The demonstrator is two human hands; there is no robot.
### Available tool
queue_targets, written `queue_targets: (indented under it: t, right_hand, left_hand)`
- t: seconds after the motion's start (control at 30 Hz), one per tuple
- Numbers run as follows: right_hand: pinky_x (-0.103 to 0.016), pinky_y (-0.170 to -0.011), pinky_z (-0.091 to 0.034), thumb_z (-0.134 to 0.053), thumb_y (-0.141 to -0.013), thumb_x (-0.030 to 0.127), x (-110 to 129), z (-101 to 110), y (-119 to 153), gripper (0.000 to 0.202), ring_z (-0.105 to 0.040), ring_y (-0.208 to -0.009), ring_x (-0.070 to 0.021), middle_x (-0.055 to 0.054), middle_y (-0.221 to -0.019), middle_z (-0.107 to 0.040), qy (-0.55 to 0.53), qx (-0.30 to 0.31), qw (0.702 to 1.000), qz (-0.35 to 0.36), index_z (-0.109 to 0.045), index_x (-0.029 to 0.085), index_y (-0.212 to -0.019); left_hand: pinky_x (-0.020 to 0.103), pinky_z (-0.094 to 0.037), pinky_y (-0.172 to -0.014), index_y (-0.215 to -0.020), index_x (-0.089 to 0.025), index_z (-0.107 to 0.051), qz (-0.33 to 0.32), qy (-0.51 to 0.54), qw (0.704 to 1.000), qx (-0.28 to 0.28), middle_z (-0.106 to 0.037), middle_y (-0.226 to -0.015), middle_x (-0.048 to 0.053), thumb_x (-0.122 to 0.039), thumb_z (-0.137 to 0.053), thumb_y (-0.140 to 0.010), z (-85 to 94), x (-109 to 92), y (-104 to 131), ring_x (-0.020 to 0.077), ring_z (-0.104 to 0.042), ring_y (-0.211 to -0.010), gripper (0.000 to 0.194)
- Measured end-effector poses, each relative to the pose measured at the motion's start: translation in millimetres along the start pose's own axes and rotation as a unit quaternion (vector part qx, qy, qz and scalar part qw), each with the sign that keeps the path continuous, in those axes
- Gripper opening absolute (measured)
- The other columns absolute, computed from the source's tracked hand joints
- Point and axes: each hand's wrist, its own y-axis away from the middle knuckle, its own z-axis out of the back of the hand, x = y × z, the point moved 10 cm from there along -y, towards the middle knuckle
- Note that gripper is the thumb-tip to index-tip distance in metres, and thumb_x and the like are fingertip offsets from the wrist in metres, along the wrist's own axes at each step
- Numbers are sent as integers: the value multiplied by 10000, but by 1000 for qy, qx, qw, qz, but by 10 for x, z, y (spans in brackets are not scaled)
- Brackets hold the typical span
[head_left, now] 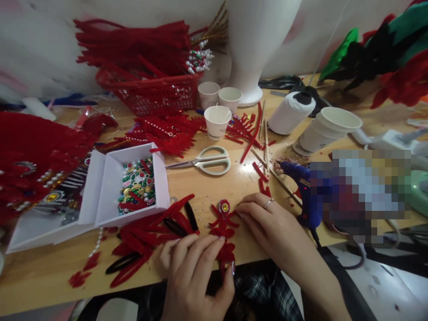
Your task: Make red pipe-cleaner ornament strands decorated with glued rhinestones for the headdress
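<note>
A red fuzzy chenille ornament (224, 232) lies at the table's front, with a yellow gem ringed in silver near its top and several petal-like pieces below. My left hand (197, 263) curls over its lower left side, with the thumb and forefinger on either side of the lower petals. The fingers of my right hand (270, 223) are bent together, their tips at the end of a thin red side piece. What lies under these fingertips is hidden. Left of my left hand lie loose red chenille pieces (133, 236) and black oval clips (192, 216).
Scissors (214, 161) lie behind the ornament. A white box (163, 187) of beads and gems stands left. A blue glue gun (306, 187) is at right. Behind are paper cups (217, 122), a thread spool (290, 113), a red basket (150, 96) and a white stand (257, 44).
</note>
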Motion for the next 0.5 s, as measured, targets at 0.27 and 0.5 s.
queue_targets:
  t: [0.27,0.5]
  right_hand:
    - [-366,-804,-529,-347,-949,16,117,178,52,398,-569,-1018,-229,-118,-1137,-563,30,-58,997,32,-586,162,-1233]
    - [-343,-735,-546,-370,-908,-45,281,50,170,495,-513,-929,-214,-135,-1201,-507,76,-78,992,69,-568,169,-1308]
  left_hand:
    - [383,-350,-936,-966,-249,-691,-58,49,996,45,-768,-974,-47,-163,-654,-836,17,-93,-54,195,-618,-958,160]
    - [424,-344,-940,-1238,-123,-624,-23,-74,997,32,-682,-1166,108,-127,-501,-933,-92,31,-295,261,-544,-1075,330]
